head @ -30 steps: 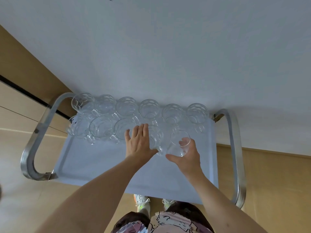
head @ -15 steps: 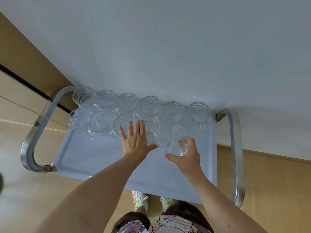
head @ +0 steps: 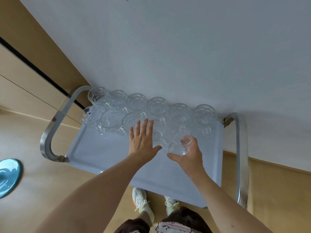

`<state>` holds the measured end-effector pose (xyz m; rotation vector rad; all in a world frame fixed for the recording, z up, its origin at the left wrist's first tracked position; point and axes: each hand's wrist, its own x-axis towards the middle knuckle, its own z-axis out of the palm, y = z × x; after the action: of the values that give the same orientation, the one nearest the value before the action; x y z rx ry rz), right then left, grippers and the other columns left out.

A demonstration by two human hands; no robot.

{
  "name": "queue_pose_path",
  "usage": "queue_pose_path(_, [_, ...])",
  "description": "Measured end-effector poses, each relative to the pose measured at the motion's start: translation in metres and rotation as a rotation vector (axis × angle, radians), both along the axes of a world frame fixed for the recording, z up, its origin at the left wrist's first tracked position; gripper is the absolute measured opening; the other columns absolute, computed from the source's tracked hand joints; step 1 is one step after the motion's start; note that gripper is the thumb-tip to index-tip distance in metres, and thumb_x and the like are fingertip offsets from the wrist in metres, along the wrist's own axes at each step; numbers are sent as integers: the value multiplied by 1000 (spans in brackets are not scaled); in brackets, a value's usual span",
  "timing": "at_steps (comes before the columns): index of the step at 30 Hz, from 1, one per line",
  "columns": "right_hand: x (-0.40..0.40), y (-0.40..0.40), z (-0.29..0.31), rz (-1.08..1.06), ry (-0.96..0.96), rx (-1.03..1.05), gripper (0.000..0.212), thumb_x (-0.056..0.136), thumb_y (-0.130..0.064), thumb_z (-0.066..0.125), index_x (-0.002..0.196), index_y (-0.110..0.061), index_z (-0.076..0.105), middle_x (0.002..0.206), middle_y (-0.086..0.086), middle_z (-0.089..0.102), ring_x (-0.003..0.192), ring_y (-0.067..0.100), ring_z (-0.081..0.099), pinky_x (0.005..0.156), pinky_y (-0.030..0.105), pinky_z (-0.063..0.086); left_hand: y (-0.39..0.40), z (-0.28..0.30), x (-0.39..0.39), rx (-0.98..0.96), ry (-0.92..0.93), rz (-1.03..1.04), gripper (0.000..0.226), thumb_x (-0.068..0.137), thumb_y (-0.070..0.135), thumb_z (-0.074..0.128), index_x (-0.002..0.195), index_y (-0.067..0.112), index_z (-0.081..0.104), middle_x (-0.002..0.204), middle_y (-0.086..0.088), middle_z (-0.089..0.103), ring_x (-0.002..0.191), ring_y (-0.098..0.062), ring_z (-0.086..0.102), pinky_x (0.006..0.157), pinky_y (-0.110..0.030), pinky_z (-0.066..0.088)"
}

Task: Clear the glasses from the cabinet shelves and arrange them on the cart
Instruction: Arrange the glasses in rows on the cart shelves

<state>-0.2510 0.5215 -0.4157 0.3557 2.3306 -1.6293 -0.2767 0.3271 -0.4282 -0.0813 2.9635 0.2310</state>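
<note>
Glass mugs, clear, handled: I count six in the back row (head: 156, 105) along the cart's (head: 101, 153) far edge, against the wall (head: 168, 47). Front row (head: 111, 120) partial, packed at the cart's left. Left hand (head: 143, 142): flat, fingers straight and spread, lying against the rightmost front-row mug (head: 157, 132). Right hand (head: 188, 157): fingers curled round one mug (head: 180, 142), tilted, low over the tray, just right of that row. Cart handles (head: 242, 157): metal, both ends. Blue disc (head: 8, 177) on floor, left.
</note>
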Motion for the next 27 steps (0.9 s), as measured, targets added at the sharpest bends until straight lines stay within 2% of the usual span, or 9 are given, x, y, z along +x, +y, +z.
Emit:
queue_pose_path(4, [6,-5,3,-22,18,-14,82,58,-25,97,123,-31,48,117,-14,59,113,13,58,88,24,43,-8,11,13,166,167,49,88,89,59,60,157,23,18,165,-3,22,154,-29,9,125,-47,10])
queue_pose_path(6, [12,-9,3,-30,20,-14,82,58,-24,97,123,-31,48,117,-14,59,115,13,58,91,25,43,-13,14,20,206,194,86,82,91,58,58,156,23,23,164,-3,26,154,-28,11,124,-45,11])
queue_pose_path(16, [89,-66,13,-35,93,18,81,61,-24,96,123,-31,45,117,-13,57,114,12,56,90,25,41,-71,16,92,223,204,47,75,94,58,54,155,24,26,165,-5,23,154,-29,9,125,-46,12])
queue_pose_path(27, [221,-163,17,-145,124,8,77,61,-19,95,121,-31,48,114,-13,58,114,14,57,91,27,44,-175,18,223,260,168,-28,69,97,56,51,155,26,28,166,-5,20,154,-29,9,123,-46,13])
